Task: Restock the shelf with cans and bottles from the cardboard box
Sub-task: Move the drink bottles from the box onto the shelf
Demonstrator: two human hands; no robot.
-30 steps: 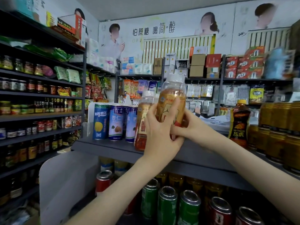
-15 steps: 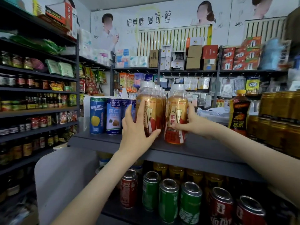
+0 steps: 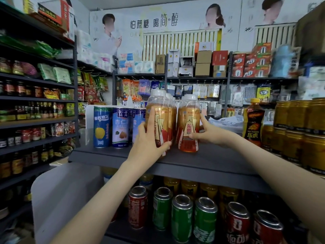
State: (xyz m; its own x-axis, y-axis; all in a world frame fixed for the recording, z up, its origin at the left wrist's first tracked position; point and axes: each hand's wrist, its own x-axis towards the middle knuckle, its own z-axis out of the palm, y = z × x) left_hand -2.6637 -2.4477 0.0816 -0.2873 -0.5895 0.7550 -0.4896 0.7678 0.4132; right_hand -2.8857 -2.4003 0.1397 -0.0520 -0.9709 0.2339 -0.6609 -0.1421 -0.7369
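Observation:
Two amber drink bottles with white caps and red-gold labels stand upright on the dark grey top shelf [image 3: 202, 161]. My left hand [image 3: 149, 140] grips the left bottle [image 3: 159, 118], thumb under its lower right side and fingers up its left side. That bottle heads a row of like bottles behind it. My right hand [image 3: 209, 132] holds the right bottle [image 3: 187, 124] from its right side, thumb low on the label and a finger up its edge. The cardboard box is out of sight.
Blue tall cans [image 3: 112, 127] stand left of the bottles. A dark Hi-Tiger bottle [image 3: 253, 122] and stacked gold cans [image 3: 299, 132] fill the shelf's right end. Red and green cans [image 3: 181, 217] line the shelf below. Shelving with jars runs along the left wall [image 3: 35, 120].
A second ago both hands held one bottle above the shelf. Now two bottles stand side by side on the shelf, one hand on each, and the view has drawn closer.

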